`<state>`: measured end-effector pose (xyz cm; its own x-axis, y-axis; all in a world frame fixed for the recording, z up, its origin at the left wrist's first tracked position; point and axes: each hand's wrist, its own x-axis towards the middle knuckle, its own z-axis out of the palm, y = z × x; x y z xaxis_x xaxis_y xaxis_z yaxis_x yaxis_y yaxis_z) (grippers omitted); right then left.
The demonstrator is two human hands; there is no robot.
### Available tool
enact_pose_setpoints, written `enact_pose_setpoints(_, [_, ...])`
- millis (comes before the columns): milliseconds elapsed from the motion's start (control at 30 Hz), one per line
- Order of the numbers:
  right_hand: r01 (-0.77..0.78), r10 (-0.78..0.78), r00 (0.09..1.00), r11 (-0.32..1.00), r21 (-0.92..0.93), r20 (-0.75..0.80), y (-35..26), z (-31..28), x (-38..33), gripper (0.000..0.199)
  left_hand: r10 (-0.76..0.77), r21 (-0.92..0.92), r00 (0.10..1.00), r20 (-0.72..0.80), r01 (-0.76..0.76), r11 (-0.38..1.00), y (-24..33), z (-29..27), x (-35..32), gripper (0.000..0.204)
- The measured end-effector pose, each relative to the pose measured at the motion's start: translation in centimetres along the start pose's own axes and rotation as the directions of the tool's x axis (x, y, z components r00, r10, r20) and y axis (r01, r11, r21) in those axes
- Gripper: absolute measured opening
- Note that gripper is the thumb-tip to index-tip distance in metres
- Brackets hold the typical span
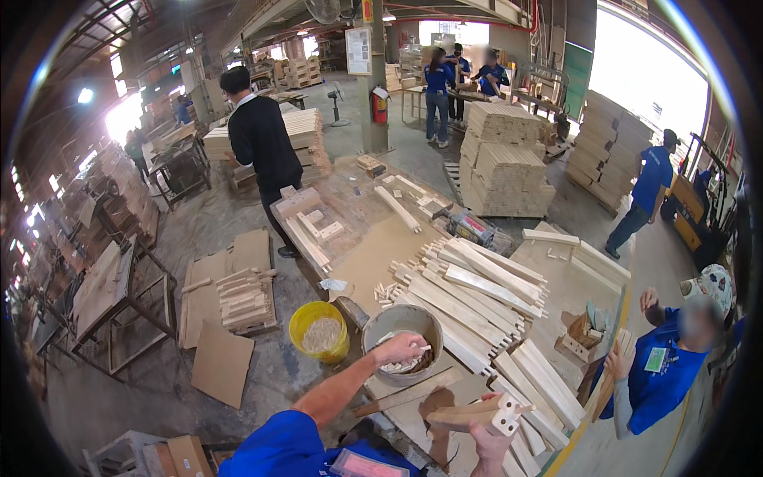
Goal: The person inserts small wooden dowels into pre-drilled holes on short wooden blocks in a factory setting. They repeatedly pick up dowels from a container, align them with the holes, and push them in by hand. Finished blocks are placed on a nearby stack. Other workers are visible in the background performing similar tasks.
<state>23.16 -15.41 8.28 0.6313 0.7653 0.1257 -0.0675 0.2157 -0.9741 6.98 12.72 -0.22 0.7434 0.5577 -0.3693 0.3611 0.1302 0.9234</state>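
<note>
At the bench edge, low in the view: right hand (488, 447) is holding up a wood part (477, 415), fingers closed around its underside near the notched end.
Wood part: pale, short, squared block with cut notches at its right end; it is lying roughly level above the bench (373, 262), tilted slightly up to the right.
Handling: it is looking stiff and light enough for one hand; dry sanded wood should not be slippery, though the notched tips may chip if knocked. The plain middle is looking like the safest place to grip.
Left hand (400, 348): it is reaching into the grey bucket (402, 324), fingers pinched together on a small pale peg (422, 347).
Bucket contents: more small pale pieces are lying inside; their exact kind is too small to tell.
Beside it: a yellow bucket (319, 330) is standing on the floor just left of the grey one.
Further out: long slats (477, 290) are lying stacked across the bench, right of the bucket.
Far right: a person in blue (664, 370) is handling wood at the bench corner.
</note>
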Motion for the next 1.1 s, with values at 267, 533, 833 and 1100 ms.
enact_pose_setpoints(267, [-0.069,0.067,0.997,0.995,-0.072,-0.039,2.7,-0.7,-1.2,0.065,0.095,0.057,0.962,-0.255,-0.083,0.995,-0.7,-0.2,-0.6,0.022])
enact_pose_setpoints(533, [-0.025,0.019,0.998,0.994,-0.106,-0.053,1.5,-0.9,-1.9,0.064,0.203,0.082,0.912,-0.358,-0.186,0.979,1.8,0.3,-1.6,0.024])
enact_pose_setpoints(833, [-0.089,0.11,0.992,0.954,-0.287,0.056,2.7,-2.3,-1.0,0.071,0.497,0.002,0.863,-0.089,-0.499,0.867,11.8,7.0,-7.8,0.016])
enact_pose_setpoints(1100, [-0.111,0.128,0.991,0.953,-0.28,0.042,1.6,-2.0,-1.1,0.069,0.59,0.296,0.765,0.258,-0.644,0.706,15.8,12.6,-7.1,0.017])
